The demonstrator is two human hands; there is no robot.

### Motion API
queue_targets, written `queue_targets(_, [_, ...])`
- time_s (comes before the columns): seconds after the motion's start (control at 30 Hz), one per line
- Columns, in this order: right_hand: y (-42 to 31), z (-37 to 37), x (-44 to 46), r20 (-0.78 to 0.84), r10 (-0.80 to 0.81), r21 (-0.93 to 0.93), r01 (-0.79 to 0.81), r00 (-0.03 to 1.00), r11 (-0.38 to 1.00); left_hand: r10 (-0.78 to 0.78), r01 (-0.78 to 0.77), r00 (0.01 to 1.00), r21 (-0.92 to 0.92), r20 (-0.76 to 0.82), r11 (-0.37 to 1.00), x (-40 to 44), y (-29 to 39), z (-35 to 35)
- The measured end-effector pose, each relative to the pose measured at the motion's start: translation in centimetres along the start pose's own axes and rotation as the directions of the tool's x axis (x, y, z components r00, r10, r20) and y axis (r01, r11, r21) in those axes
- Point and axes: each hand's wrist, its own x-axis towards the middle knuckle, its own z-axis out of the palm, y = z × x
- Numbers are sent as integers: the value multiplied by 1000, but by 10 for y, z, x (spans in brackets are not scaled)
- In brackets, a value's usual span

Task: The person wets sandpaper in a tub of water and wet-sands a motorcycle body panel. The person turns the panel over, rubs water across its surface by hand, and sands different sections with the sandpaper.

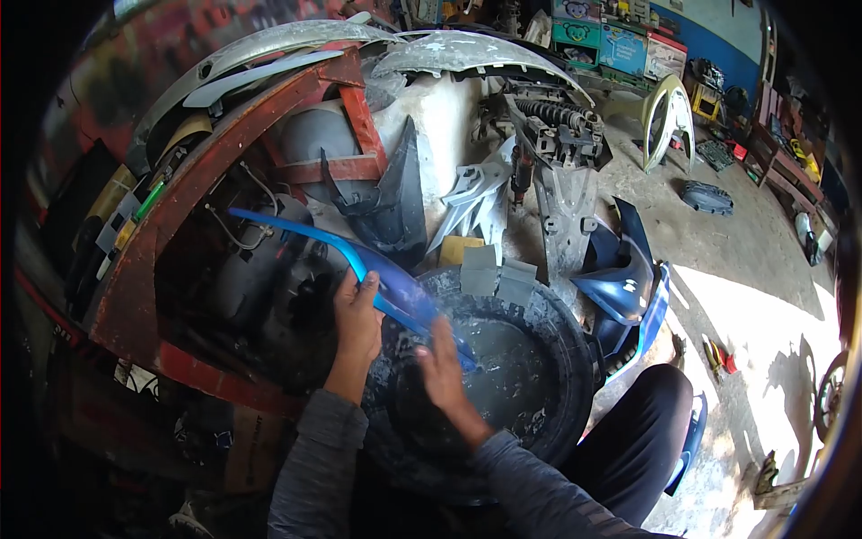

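Note:
A long blue plastic motorcycle body panel (pixel 395 286) slants across the middle, its lower end over a round black tub (pixel 575 359) with dark, wet-looking contents. My left hand (pixel 357 319) is closed around the panel's lighter blue edge, thumb on top. Against the panel's lower part lies my right hand (pixel 442 364), fingers stretched and thumb apart. It is slightly blurred, and anything under the fingers is hidden. Two grey sheets that look like sandpaper (pixel 479 271) hang over the tub's far rim, beside a yellowish block (pixel 461 249).
At left stands a rusty red metal frame (pixel 135 278) with a dark tank inside. Behind the tub are a black panel (pixel 386 202), white panels (pixel 480 198) and a motorcycle frame part (pixel 566 207). More blue panels (pixel 628 278) lie right, near my knee (pixel 637 431).

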Motion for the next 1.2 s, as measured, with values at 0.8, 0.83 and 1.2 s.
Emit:
queue_targets(0.8, [4, -36, -11, 79, 35, -242, -15, 996, 970, -134, 136, 991, -84, 29, 987, -12, -39, -11])
queue_targets(0.83, [22, -38, -27, 73, 117, -255, -94, 990, 962, -123, 124, 992, -75, 16, 989, -9, -32, -11])
queue_targets(1.2, [-33, -25, 23, 55, 96, -287, -76, 994, 955, -68, 75, 991, -52, 113, 996, 0, -12, -7])
